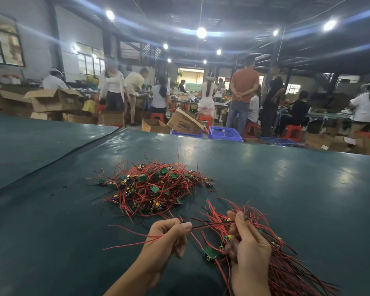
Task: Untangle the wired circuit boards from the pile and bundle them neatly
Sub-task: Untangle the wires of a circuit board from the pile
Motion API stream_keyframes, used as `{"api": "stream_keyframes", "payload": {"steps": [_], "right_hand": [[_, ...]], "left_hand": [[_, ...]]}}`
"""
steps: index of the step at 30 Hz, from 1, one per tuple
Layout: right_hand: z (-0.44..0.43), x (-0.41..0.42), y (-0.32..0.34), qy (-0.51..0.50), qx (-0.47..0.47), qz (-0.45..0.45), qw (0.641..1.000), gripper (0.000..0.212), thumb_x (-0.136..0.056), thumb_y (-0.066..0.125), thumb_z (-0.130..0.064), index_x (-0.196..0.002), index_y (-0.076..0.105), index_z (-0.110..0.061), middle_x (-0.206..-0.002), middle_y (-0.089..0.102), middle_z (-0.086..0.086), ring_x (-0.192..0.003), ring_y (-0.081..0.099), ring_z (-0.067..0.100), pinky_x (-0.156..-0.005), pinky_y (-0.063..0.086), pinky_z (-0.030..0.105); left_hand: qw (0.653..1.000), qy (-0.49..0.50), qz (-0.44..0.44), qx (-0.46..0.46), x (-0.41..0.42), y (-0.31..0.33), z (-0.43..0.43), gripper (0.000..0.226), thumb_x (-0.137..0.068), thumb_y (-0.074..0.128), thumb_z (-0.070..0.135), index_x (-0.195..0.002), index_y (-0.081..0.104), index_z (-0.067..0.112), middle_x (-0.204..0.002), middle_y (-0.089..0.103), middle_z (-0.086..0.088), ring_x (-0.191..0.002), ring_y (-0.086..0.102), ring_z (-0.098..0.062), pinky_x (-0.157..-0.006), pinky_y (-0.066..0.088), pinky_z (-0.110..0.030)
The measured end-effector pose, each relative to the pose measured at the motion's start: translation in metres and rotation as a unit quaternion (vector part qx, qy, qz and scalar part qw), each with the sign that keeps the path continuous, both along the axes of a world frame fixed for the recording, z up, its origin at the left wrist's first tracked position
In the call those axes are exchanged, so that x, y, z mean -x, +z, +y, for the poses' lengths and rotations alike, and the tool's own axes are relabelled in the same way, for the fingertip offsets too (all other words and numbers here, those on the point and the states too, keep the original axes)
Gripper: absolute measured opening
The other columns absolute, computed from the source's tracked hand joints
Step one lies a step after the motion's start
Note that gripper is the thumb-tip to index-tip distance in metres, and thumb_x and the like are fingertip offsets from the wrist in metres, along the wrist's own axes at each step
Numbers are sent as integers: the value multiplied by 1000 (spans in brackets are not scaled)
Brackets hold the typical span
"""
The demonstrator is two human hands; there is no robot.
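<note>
A tangled pile [152, 186] of small green circuit boards with red and black wires lies on the dark green table [286, 178], in front of my hands. My left hand [169, 236] pinches a wired board's red and black leads between thumb and forefinger. My right hand [248, 244] grips a bundle of wired boards [286, 268] whose wires fan out to the lower right. A black wire stretches between both hands. One green board [210, 252] hangs below them.
A seam in the table cover [77, 149] runs diagonally at the left. Beyond the far table edge stand several people, cardboard boxes [185, 121], blue crates [224, 132] and red stools [292, 131].
</note>
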State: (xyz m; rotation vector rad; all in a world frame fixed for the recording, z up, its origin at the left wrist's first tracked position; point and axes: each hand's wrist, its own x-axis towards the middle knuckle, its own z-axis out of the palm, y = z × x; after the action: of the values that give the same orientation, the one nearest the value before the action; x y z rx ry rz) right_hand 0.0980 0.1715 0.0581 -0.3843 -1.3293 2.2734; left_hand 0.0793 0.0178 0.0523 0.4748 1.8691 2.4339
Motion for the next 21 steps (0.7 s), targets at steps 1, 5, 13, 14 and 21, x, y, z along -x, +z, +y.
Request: {"api": "stream_keyframes", "payload": {"steps": [1, 5, 13, 14, 21], "right_hand": [[-4, -1, -2, -1, -17, 1, 1000, 25, -78, 68, -36, -69, 77, -15, -53, 56, -6, -34, 30, 3, -33, 25, 16], [-25, -8, -11, 51, -155, 15, 987, 36, -74, 64, -48, -66, 75, -15, -43, 38, -7, -38, 28, 5, -40, 26, 18], [-34, -7, -14, 102, -209, 11, 972, 31, -92, 58, -22, -71, 80, -27, -58, 69, -5, -55, 62, 5, -55, 49, 17], [-28, -6, -12, 84, -181, 5, 980, 29, -92, 59, -23, -72, 80, -26, -53, 63, -9, -46, 53, 2, -47, 43, 16], [5, 3, -11, 34, -46, -2, 998, 28, -87, 60, -34, -77, 78, -16, -53, 48, -5, -36, 29, 2, -32, 23, 16]], "left_hand": [[1000, -1, -6, -12, 0, 0, -1, 39, -63, 73, 33, -51, 49, 4, -44, 44, -10, -36, 40, -15, -42, 33, -20], [1000, 2, -29, -11, 2, -2, 0, 40, -72, 77, 29, -52, 50, 8, -47, 44, -10, -39, 41, -15, -43, 34, -22], [998, -36, -19, 43, -2, -3, 3, 36, -72, 73, 27, -69, 54, -4, -49, 49, -10, -40, 45, -14, -44, 37, -20], [999, -25, -20, 32, -1, -2, 2, 37, -72, 77, 24, -66, 52, -3, -49, 47, -10, -39, 43, -14, -44, 35, -20], [999, 14, -31, -28, 4, -1, -7, 37, -68, 74, 17, -50, 44, 5, -45, 41, -9, -37, 35, -16, -47, 29, -26]]}}
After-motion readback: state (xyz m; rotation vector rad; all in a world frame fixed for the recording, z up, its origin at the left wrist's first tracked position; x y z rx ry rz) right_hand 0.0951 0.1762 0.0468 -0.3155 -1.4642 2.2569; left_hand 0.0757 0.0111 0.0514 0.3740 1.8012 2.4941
